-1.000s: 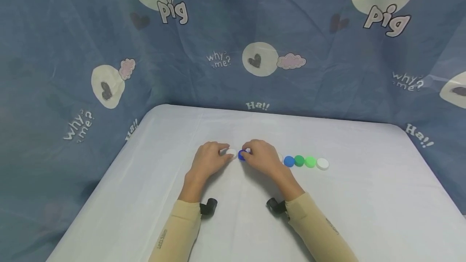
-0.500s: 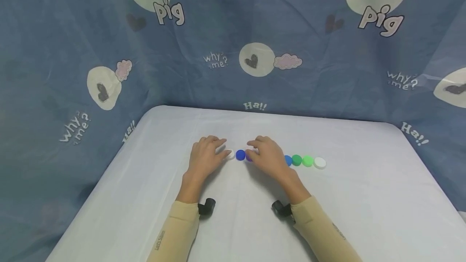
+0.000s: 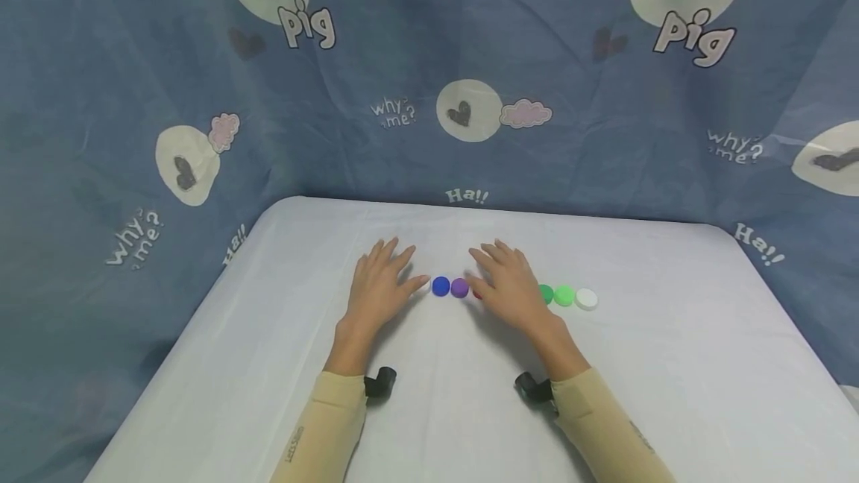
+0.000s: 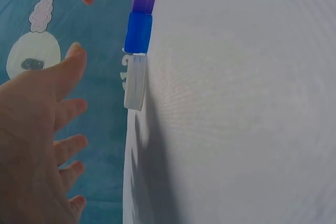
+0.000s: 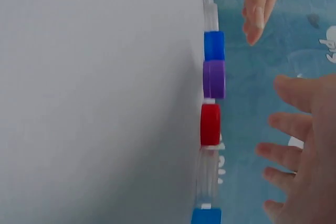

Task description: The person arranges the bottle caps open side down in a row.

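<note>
Several coloured plastic bottle caps lie in a row across the table. My left hand hovers with spread fingers over the row's left end, partly covering a white cap. To its right sit a dark blue cap and a purple cap. My right hand hangs above the middle, fingers apart and holding nothing. Beneath it, partly hidden in the head view, are a red cap, a whitish cap and a blue cap. Both wrist views show the fingers off the caps.
Beyond the right hand the row continues with a green cap, a light green cap and a white cap. A white cloth covers the table. Behind it hangs a blue printed curtain.
My right hand has let go of the dark blue cap, lifted and moved right with its fingers spreading. My left hand has left the white cap and straightened its fingers.
</note>
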A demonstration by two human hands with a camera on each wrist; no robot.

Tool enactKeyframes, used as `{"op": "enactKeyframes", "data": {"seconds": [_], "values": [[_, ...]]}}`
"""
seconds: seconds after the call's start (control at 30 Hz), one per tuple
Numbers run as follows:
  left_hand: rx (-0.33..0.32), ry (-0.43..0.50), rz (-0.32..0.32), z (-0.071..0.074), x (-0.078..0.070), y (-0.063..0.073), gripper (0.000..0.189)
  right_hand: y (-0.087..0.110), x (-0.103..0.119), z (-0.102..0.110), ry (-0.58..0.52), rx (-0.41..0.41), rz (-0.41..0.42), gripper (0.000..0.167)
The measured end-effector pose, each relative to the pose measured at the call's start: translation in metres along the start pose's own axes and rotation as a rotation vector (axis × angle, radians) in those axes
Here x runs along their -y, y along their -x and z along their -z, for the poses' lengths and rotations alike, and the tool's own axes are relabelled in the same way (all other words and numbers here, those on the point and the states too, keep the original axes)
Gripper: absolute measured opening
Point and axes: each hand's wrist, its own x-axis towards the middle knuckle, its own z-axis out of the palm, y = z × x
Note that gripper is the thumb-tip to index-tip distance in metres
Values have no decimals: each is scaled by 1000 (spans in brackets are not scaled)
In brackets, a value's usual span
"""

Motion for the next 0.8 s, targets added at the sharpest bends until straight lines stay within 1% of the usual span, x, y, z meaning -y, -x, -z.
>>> {"op": "enactKeyframes", "data": {"seconds": [0.13,0.27,0.37,0.67,0.8], "values": [[8,-2,17,1,0,1,69,2,-4,4,28,20,-2,58],[19,2,31,3,1,1,70,5,-10,7,44,38,-28,61],[34,10,46,6,1,2,72,7,-14,9,43,40,-54,62],[74,17,70,8,5,4,76,13,-27,17,23,47,-93,66],[69,10,71,11,6,6,76,17,-32,21,8,38,-106,66]]}}
